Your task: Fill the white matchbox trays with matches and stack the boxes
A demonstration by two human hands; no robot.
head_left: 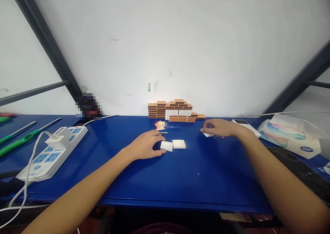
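My left hand (146, 145) is on the table, its thumb and fingers closed around the edges of a small white matchbox tray (166, 146). A second tray (179, 144), cream-coloured, lies just to the right of that one. Further right, my right hand (219, 128) pinches a small flat white piece (208, 134), partly hidden under the fingers; its exact kind is unclear. Red-tipped matches (161, 125) lie in a loose pile beyond my left hand, with a single match (163, 132) nearer to it.
Brown matchboxes (157, 110) are stacked against the wall at the back of the blue table (196, 179). On the left sit a power strip (54, 155) with cables and green-handled tools (28, 137). A tissue pack (296, 134), a white device (246, 126) and a dark panel (299, 168) occupy the right.
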